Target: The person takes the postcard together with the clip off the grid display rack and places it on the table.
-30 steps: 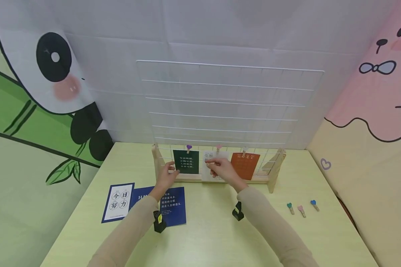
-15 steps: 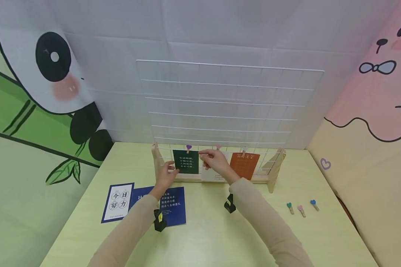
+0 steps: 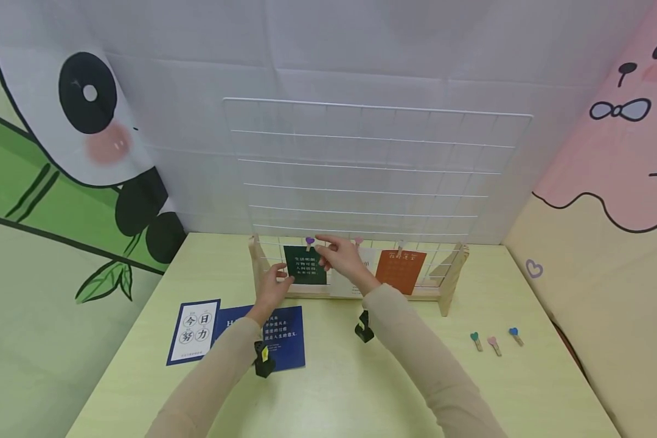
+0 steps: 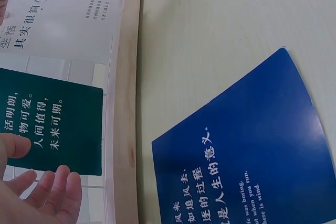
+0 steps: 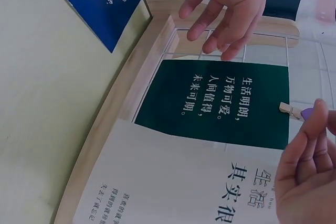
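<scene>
A dark green card (image 3: pixel 305 265) with white writing hangs from the mesh rack by a clothespin with a purple heart (image 3: pixel 309 241). My right hand (image 3: pixel 342 258) reaches to that clothespin from the right, forefinger and thumb apart and their tips right beside the heart; in the right wrist view a fingertip overlaps it. At the card's left edge is my left hand (image 3: pixel 272 289), fingers loosely bent; its thumb (image 4: pixel 16 145) overlaps the card in the left wrist view. A white card (image 5: pixel 173 177) hangs next to the green one, partly behind my right hand in the head view.
An orange card (image 3: pixel 401 272) hangs at right on the wood-footed white wire rack (image 3: pixel 453 277). Blue cards (image 3: pixel 287 350) and a blue-bordered white card (image 3: pixel 193 331) lie at left, partly under my left arm. Green (image 3: pixel 475 340), pink (image 3: pixel 494 345) and blue (image 3: pixel 515 336) heart clothespins lie at right.
My right hand has moved left and slightly up, from in front of the white card to the purple-heart clothespin, its forefinger and thumb spreading apart. The left hand stays put.
</scene>
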A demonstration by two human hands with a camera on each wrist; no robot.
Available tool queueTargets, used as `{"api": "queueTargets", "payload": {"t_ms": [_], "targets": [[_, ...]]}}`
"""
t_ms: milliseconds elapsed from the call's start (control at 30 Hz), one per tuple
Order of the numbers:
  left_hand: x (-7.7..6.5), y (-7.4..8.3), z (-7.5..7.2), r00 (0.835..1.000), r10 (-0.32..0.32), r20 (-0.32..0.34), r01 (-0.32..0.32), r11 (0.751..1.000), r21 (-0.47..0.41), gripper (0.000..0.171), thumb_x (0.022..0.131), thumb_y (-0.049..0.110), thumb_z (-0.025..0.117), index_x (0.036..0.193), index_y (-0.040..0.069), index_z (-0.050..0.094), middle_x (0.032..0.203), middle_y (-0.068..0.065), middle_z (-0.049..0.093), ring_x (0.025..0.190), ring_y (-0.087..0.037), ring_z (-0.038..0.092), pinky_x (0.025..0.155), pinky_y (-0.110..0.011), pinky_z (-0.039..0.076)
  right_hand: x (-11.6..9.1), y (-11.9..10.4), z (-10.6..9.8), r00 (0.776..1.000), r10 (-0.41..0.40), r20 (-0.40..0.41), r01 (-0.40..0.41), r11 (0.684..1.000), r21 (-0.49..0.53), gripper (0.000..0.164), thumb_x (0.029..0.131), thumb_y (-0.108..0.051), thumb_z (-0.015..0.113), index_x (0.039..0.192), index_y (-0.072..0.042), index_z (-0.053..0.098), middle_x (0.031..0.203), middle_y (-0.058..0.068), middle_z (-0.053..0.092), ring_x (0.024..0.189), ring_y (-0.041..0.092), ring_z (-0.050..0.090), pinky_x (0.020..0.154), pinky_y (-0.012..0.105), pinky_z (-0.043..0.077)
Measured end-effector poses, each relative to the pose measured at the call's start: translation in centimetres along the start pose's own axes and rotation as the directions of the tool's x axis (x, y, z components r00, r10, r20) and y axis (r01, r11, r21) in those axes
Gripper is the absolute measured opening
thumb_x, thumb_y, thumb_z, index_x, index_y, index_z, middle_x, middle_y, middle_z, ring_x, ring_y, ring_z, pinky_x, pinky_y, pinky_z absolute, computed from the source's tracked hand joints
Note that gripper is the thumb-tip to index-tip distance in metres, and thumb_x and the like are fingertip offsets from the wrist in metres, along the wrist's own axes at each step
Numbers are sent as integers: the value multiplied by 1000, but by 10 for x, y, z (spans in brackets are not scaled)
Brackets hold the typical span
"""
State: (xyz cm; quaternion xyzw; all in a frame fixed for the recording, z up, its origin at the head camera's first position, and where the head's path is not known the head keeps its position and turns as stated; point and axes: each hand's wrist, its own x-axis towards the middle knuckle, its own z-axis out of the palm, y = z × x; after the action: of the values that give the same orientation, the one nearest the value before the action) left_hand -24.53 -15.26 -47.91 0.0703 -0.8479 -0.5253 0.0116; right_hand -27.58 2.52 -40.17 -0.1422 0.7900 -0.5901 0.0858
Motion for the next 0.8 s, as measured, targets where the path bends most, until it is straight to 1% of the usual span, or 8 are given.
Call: {"api": "queueTargets", "payload": {"t_ms": [100,133,300,400,500,633,733,800], "targets": [[1,0,0,1000,-2,-1,2,1000,11,45,89,14,51,129,0,37,112,-21,47,98,-34,49,77,-42,44,1,-3,3,1000,15,1,-15,1000,-7,37,89,-18,53,126,-14,49,68,15,59,58,28,56,54,26,49],[2,1,0,1000,-3,0,3,1000,15,45,89,15,51,129,1,37,112,-21,47,98,-34,49,77,-42,45,2,-3,4,1000,17,2,-17,1000,-9,37,89,-18,53,126,-13,49,67,14,59,57,27,55,54,26,49],[3,-1,0,1000,8,-1,-8,999,32,44,89,15,51,129,1,38,112,-21,48,97,-33,51,76,-41,45,3,-5,6,1000,19,24,-19,1000,0,39,91,-19,51,128,-12,46,68,16,59,65,39,55,55,27,50],[5,-3,0,1000,16,-3,-16,1000,27,43,90,14,50,129,1,38,110,-21,49,95,-32,51,74,-40,46,5,-6,8,999,22,34,-22,1000,-8,40,91,-19,50,130,-11,44,68,16,60,67,40,56,55,26,50],[5,-2,1,1000,23,-10,-23,999,28,42,90,12,50,128,0,39,109,-21,49,93,-32,52,73,-40,46,8,-8,11,999,27,34,-26,999,-35,40,92,-20,49,130,-12,44,67,13,60,63,35,57,55,27,50],[5,1,2,999,30,-32,-29,999,41,39,89,10,51,126,-2,41,107,-22,50,91,-32,52,73,-40,45,10,-10,13,1000,21,24,-19,997,-75,38,92,-20,49,129,-11,45,66,13,60,64,37,57,53,27,50],[4,1,2,998,35,-49,-33,999,44,37,89,8,51,123,-3,43,106,-22,51,91,-33,52,73,-41,45,10,-12,14,1000,-3,2,3,992,-123,36,92,-19,49,127,-9,48,64,11,59,65,38,58,52,26,49],[4,-1,3,998,39,-56,-36,999,40,36,89,8,50,122,-4,44,106,-23,50,92,-34,51,73,-42,45,10,-13,15,1000,-23,-19,19,986,-167,35,91,-19,50,124,-8,50,63,10,59,62,34,58,50,25,48]]}}
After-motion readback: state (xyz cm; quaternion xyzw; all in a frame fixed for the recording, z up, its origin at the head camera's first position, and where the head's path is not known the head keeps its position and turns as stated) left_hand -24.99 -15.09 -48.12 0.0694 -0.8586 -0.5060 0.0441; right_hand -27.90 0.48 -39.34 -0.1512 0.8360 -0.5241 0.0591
